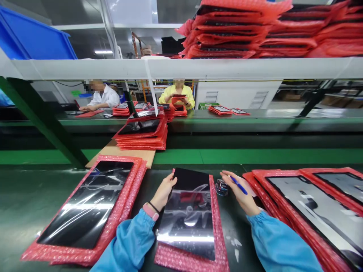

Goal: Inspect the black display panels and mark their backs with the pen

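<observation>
A glossy black screen panel (188,215) lies slightly turned on a pink-red bubble-wrap sleeve (219,230) in front of me. My left hand (165,190) grips the panel's upper left edge, thumb on top. My right hand (239,192) is off to the right of the panel, with a blue pen (238,185) held across its fingers. Close to those fingertips sits a small shiny object (221,187) whose kind I cannot make out. To the left, another black screen panel (90,204) rests on stacked bubble-wrap sleeves.
Right of me, grey-backed panels (314,211) lie on red bubble wrap. Ahead, a stack of wrapped panels (141,132) stands on a wooden board (110,149). A green post (42,117) slants at left. Overhead, a white shelf beam (181,68) carries red packets (227,34). Two people work beyond.
</observation>
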{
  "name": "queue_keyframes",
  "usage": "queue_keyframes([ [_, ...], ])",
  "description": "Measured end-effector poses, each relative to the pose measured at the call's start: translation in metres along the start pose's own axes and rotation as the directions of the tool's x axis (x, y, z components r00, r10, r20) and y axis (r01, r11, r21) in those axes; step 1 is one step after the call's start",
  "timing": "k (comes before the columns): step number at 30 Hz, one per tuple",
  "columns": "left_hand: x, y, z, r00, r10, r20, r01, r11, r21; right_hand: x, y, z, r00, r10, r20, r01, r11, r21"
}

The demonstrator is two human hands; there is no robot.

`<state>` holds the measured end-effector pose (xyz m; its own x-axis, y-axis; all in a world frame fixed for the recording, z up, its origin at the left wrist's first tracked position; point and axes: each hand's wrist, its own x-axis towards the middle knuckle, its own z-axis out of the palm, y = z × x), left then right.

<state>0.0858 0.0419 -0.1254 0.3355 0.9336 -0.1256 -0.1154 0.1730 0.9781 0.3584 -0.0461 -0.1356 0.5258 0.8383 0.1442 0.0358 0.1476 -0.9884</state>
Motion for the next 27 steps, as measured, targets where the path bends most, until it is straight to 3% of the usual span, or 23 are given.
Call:
queue_keyframes([
  [4,0.002,-0.017,0.005,1.000,0.008,0.006,-0.009,0.993,0.121,-0.001,0.009,-0.002,0.996,0.058,0.062,-0.056,0.998,-0.032],
  [8,0.002,-0.019,0.009,0.998,0.056,-0.001,-0.054,0.960,0.276,-0.001,0.016,-0.001,0.998,0.046,0.039,-0.045,0.999,-0.026],
  [12,-0.003,-0.016,0.008,0.991,0.124,-0.043,-0.092,0.887,0.453,-0.007,0.018,0.001,0.995,-0.062,-0.081,0.057,0.997,-0.059],
  [16,-0.014,-0.014,-0.002,0.987,0.139,-0.081,-0.073,0.837,0.543,-0.028,0.008,0.006,0.960,-0.219,-0.175,0.196,0.971,-0.136],
  [19,-0.023,-0.014,-0.017,0.993,0.053,-0.104,0.012,0.842,0.540,-0.057,0.006,0.015,0.974,-0.225,-0.019,0.214,0.949,-0.231],
  [22,-0.030,-0.014,-0.030,0.992,-0.081,-0.096,0.119,0.854,0.507,-0.082,0.014,0.027,0.973,-0.120,0.198,0.177,0.937,-0.300],
  [25,-0.030,-0.014,-0.035,0.984,-0.168,-0.062,0.177,0.860,0.478,-0.094,0.023,0.036,0.955,-0.158,0.249,0.235,0.919,-0.316],
  [27,-0.028,-0.013,-0.034,0.985,-0.165,-0.041,0.165,0.868,0.469,-0.095,0.025,0.039,0.943,-0.199,0.267,0.274,0.919,-0.284],
])
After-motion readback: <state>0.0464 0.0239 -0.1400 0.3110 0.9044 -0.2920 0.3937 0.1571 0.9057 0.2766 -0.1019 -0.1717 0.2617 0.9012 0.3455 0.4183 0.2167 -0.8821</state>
